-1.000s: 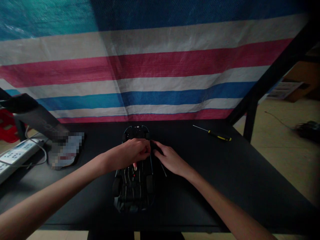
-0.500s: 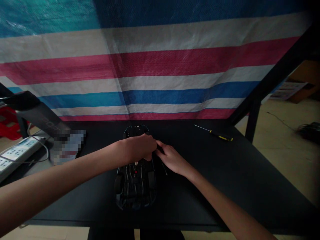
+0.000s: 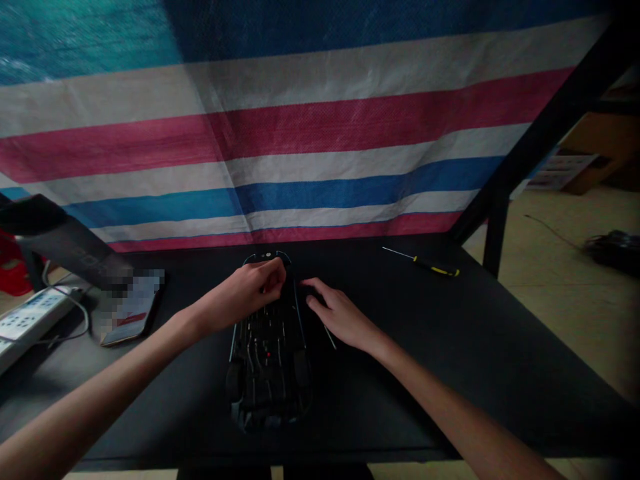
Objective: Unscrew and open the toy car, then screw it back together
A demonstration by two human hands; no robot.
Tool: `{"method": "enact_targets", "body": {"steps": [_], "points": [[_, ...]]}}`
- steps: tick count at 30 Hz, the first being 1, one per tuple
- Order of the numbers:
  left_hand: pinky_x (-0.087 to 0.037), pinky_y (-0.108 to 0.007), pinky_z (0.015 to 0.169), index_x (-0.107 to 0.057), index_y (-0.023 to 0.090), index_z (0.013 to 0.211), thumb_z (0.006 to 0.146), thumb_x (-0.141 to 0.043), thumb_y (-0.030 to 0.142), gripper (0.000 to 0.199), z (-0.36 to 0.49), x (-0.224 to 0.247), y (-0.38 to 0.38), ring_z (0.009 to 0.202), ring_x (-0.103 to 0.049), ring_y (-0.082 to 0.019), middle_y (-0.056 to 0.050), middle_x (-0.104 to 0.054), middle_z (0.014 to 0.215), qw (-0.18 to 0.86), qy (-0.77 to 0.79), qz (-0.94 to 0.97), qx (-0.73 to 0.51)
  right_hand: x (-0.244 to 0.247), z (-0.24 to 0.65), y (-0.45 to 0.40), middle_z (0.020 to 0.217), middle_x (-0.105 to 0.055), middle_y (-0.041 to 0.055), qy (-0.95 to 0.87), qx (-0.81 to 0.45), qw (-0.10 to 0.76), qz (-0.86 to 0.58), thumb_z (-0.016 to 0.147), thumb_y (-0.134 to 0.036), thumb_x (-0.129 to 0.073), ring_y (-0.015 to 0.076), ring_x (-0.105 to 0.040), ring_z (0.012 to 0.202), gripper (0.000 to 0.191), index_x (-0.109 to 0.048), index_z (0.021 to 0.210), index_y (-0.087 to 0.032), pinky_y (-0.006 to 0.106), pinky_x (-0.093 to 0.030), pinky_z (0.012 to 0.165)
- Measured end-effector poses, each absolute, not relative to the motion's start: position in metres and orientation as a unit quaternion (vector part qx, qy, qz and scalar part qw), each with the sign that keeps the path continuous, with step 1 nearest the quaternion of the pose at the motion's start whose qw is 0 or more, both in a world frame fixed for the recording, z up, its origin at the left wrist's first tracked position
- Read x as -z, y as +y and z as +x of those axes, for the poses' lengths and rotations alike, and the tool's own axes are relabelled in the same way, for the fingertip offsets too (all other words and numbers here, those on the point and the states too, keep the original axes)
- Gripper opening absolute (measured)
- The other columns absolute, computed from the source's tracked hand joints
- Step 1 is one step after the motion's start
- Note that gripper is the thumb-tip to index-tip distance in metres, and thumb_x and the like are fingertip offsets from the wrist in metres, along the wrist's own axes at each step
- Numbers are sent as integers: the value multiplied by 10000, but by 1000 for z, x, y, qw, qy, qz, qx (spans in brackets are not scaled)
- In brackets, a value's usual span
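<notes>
A dark toy car (image 3: 267,363) lies upside down on the black table, its wheels and underside facing up. My left hand (image 3: 257,283) is over the car's far end, fingers curled into a pinch; whatever they hold, if anything, is hidden. Just right of the car, my right hand (image 3: 340,313) is curved around a screwdriver (image 3: 331,337). Its thin metal shaft sticks out below the palm towards me, and the dark handle is mostly hidden by the fingers and thumb.
Another screwdriver (image 3: 435,268), black and yellow, lies at the back right of the table (image 3: 450,373). At the left are a phone (image 3: 137,310), a grey bottle-like object (image 3: 80,243) and a white power strip (image 3: 37,317) with a cable. A striped sheet (image 3: 320,127) hangs behind.
My left hand has drawn back left, away from my right hand, and is now over the car's far end. My right hand stays beside the car. The view has shifted slightly.
</notes>
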State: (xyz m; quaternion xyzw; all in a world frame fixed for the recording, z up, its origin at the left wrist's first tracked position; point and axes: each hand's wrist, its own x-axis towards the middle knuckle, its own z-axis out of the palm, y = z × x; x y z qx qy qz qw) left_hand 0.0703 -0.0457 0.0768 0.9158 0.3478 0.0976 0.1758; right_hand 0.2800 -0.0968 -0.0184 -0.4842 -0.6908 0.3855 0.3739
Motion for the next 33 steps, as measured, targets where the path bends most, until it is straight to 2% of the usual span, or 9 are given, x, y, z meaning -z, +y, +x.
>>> {"method": "enact_targets", "body": {"steps": [2,4,8,10,15,19,24,28,33], "points": [[-440,-257,686,-561,185,964,954,-500,181,62,62,-74,-46,731,-574,-128,4,-599,866,186,353,908,-128,16,280,-99,781,-692,4,-679,-390,382,-490,1003,-271,-425,189,-699,741,265,-550,1233,-227,328,-538,729],[-454,-275,742,-562,189,977,973,-490,206,75,55,-70,-45,791,-570,-143,-8,-594,921,183,362,899,-164,13,280,-101,721,-628,-32,-671,-390,394,-492,1010,-273,-392,150,-628,605,234,-522,1199,-226,278,-498,624],[-455,-357,926,-564,203,1021,985,-493,239,87,43,-56,-37,1020,-557,-210,-46,-607,1053,154,372,881,-250,-1,279,-107,895,-642,-4,-677,-368,412,-487,974,-269,-478,131,-595,703,171,-572,1113,-235,249,-469,656],[-419,-415,1042,-560,211,1078,987,-505,261,118,37,-47,-34,1162,-528,-238,-66,-598,1172,155,380,866,-286,-9,278,-109,880,-640,-10,-685,-350,420,-481,957,-275,-533,134,-579,717,167,-614,1097,-238,244,-458,662],[-300,-477,1209,-419,242,1416,986,-551,346,461,21,-20,-37,1460,-353,-273,-108,-397,1545,287,395,802,-343,-17,276,-114,776,-615,-34,-702,-329,397,-492,956,-313,-599,119,-535,647,144,-699,1044,-256,231,-423,606],[-347,-533,1185,-170,310,1573,990,-548,407,701,14,-3,-44,1475,-367,-309,-120,-334,1622,436,406,733,-327,-13,273,-115,718,-598,-37,-715,-308,372,-505,936,-354,-657,123,-514,609,151,-728,1039,-270,244,-420,589],[-297,-515,1220,-87,340,1589,925,-656,381,876,12,4,-46,1501,-332,-308,-118,-161,1693,481,383,713,-338,-10,269,-118,798,-684,-7,-731,-259,366,-515,936,-331,-672,143,-598,650,99,-746,971,-274,263,-463,604],[-326,-484,1215,-59,337,1596,924,-658,345,900,12,7,-45,1488,-365,-279,-118,-306,1639,527,363,689,-339,-12,263,-122,888,-732,30,-754,-198,341,-526,981,-325,-608,192,-691,792,140,-717,913,-269,304,-522,688],[-419,-518,1150,-11,358,1604,908,-671,314,960,8,8,-43,1416,-473,-290,-134,-420,1571,569,359,661,-333,-12,262,-122,943,-731,40,-760,-202,307,-535,1001,-357,-548,191,-695,770,145,-663,972,-273,297,-543,659]]}}
